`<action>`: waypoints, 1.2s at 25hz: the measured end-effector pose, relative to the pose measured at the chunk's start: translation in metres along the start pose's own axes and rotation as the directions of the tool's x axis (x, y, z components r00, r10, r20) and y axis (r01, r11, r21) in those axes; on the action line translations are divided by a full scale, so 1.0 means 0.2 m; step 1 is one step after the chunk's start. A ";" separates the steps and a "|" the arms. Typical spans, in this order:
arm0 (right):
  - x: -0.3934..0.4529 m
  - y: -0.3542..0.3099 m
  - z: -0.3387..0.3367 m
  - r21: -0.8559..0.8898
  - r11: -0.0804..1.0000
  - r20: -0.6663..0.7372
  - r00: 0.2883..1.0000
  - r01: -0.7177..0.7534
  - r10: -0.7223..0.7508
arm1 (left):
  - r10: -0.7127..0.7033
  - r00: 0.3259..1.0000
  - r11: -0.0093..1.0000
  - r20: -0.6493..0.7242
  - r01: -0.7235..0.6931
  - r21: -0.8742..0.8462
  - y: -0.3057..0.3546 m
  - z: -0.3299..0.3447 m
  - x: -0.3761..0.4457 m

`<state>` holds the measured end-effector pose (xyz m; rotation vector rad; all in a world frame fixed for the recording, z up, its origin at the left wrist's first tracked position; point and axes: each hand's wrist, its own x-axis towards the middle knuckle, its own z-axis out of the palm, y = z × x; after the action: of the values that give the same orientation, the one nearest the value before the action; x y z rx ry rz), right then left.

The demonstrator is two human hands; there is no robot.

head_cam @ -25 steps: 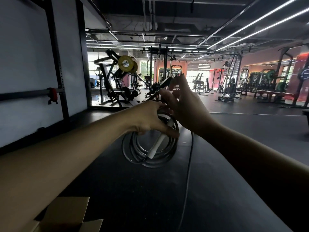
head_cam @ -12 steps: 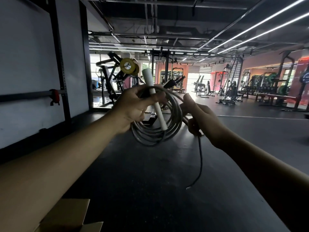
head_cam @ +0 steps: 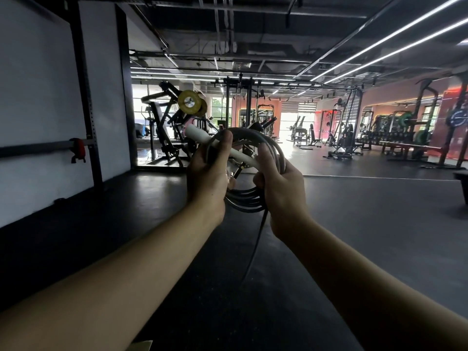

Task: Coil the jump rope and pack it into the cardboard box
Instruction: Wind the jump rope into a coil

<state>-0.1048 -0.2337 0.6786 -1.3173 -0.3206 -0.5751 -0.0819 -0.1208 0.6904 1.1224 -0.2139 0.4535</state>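
A grey jump rope [head_cam: 249, 200] is wound into a coil of several loops, held up at chest height in front of me. My left hand [head_cam: 207, 174] grips the coil's left side together with a white handle [head_cam: 202, 136] that lies across the loops, pointing up left. My right hand [head_cam: 281, 182] grips the coil's right side. A loose tail of rope [head_cam: 255, 245] hangs down from the coil's bottom. Only a corner flap of the cardboard box [head_cam: 142, 345] shows at the bottom edge, under my left forearm.
A dark rubber gym floor [head_cam: 367, 224] stretches ahead. A white wall with a black rack upright [head_cam: 86, 97] and a red-clamped bar stands at the left. Weight machines [head_cam: 174, 133] and benches fill the background.
My hands have come together on the coil, the right hand now gripping its right side. The white handle has tilted from upright to pointing up left. The hanging tail is shorter.
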 end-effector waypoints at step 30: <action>0.13 -0.17 -0.28 -0.320 0.945 0.456 0.864 -0.064 0.214 | 0.002 0.905 0.991 0.425 -0.057 0.117 0.21 -0.09 0.08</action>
<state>-0.1092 -0.2985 0.7072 -1.7609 -0.5618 -0.1562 -0.0872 -0.0846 0.7235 1.3381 -0.5923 0.2450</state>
